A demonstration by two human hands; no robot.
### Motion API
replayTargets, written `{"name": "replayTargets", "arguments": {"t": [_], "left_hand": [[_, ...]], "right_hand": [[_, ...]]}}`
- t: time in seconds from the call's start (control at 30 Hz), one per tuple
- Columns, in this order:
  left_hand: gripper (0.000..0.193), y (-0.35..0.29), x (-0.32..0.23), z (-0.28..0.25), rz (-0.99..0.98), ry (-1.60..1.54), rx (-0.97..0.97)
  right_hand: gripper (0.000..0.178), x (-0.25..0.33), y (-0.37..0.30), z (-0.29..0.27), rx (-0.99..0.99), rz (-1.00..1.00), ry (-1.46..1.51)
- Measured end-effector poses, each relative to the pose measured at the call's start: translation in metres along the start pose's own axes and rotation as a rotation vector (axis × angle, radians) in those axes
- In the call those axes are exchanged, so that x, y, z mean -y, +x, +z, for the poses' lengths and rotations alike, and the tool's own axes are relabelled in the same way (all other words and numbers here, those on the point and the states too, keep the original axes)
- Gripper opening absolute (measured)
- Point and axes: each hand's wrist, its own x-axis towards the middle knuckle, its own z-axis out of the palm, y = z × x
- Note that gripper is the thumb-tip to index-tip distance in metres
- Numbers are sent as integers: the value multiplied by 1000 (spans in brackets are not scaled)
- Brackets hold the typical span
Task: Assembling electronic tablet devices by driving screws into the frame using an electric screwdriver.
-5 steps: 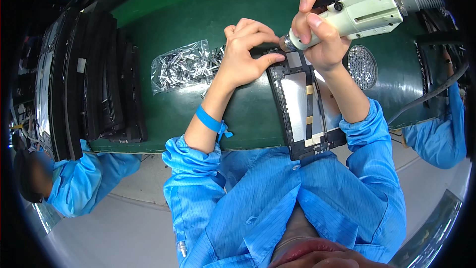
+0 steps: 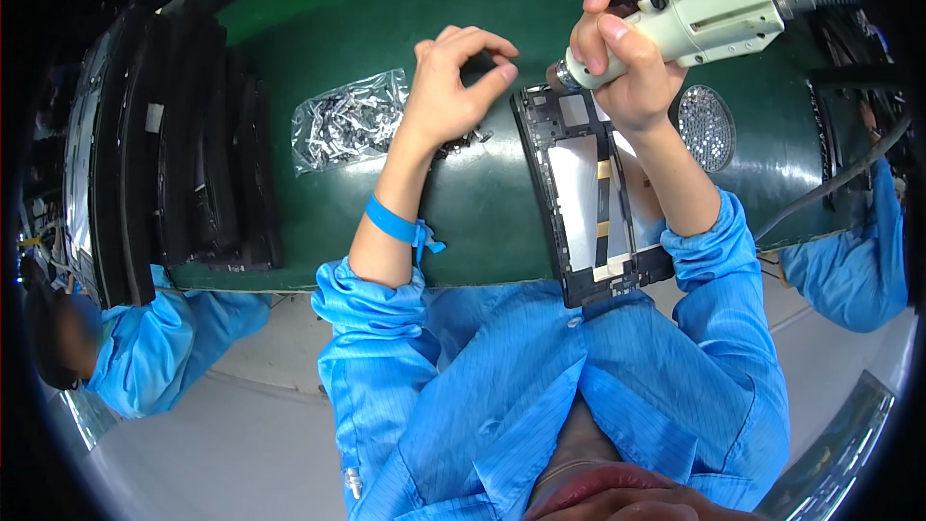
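Note:
My right hand (image 2: 632, 68) grips a pale green electric screwdriver (image 2: 723, 21), its fingers wrapped around the body near the nose. The tool's metal tip points down and left at the far edge of an opened tablet (image 2: 576, 198); whether it touches cannot be made out. The tablet shows a black frame, silver plates and a dark ribbon strip. My left hand (image 2: 453, 82) hovers left of the tip, fingers curled and thumb apart, with nothing visible between them. Beneath its wrist lie small loose dark parts (image 2: 468, 144). Beside that forearm sits a clear bag of small metallic parts (image 2: 347, 125).
A round dish of small shiny pieces (image 2: 706, 130) stands right of my right wrist. Stacked black panels (image 2: 183, 154) line the left of the green table (image 2: 405, 256). A grey cable (image 2: 834, 178) crosses at right. Co-workers in blue sleeves (image 2: 164, 347) sit at either side.
My left hand has drawn back left and away from the tablet's far edge and the screwdriver tip. My right hand and the screwdriver have hardly moved.

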Motion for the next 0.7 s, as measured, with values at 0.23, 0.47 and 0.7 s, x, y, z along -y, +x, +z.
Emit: {"name": "replayTargets", "arguments": {"t": [0.23,0.47,0.7], "left_hand": [[10,-5,8,5,9,155,149],[5,-6,10,10,-47,122,168],[5,-6,9,10,-70,142,176]], "right_hand": [[56,-20,-5,-2,57,35,-62],[50,-35,1,-20,202,-132,-183],[51,-38,0,-21,173,-98,-181]]}}
